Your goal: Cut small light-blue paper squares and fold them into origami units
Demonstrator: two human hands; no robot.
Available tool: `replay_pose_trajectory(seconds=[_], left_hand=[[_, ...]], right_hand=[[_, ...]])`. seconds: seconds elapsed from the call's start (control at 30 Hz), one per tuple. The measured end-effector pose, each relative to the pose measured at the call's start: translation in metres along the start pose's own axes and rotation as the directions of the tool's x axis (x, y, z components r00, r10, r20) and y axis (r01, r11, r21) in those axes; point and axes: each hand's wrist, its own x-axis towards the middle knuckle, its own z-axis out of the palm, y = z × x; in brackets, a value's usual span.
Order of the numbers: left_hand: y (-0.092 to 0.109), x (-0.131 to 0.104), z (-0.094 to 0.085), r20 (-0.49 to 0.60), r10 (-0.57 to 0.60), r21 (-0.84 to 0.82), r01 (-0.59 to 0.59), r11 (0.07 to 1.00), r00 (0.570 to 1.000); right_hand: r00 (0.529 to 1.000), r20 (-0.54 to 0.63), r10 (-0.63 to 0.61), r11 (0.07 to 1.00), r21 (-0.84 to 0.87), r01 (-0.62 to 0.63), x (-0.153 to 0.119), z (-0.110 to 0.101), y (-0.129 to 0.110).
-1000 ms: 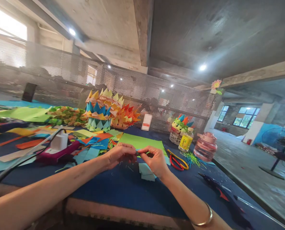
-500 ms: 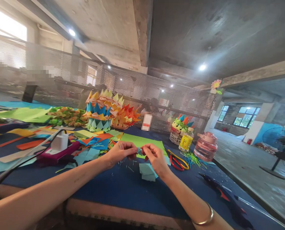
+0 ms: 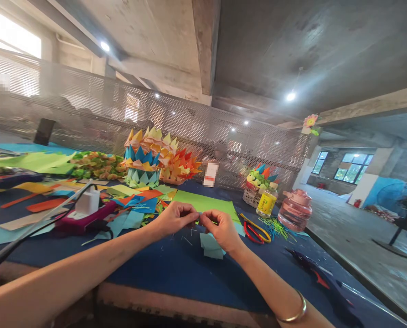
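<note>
"Where is the small piece of bluish paper (image 3: 199,216)?"

"Right between the two hands, at the very tips of thumbs and forefingers. Only a sliver shows; the fingers cover the rest."

"How does each grip stand?"

"The left hand (image 3: 180,218) comes in from the left, thumb and forefinger pinched on the paper's left end. The right hand (image 3: 221,229) pinches the right end the same way, its other fingers curled in."

"Is the paper down on the bench (image 3: 162,275)?"

"It looks held up above it, though the view doesn't settle how high. In the scene it sits on the far side of the stack of light-blue paper squares (image 3: 212,248), which lies on the bench near the right hand; I can't tell whether the hand touches it."

"And beyond the fingertips?"

"A green paper sheet (image 3: 210,204) lies flat on the far side. To the right of the right hand are the scissors (image 3: 258,223) with red and yellow handles, well apart from the pinched piece."
</note>
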Motion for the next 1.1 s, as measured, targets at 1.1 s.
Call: replay_pose_trajectory(seconds=[1.1], left_hand=[[-0.0019, 0.0005, 0.0052, -0.129, -0.060, 0.227, 0.088, 0.970, 0.990]], right_hand=[[0.998, -0.046, -0.039, 0.984, -0.178, 0.030, 0.0001, 0.0056, 0.0094]])
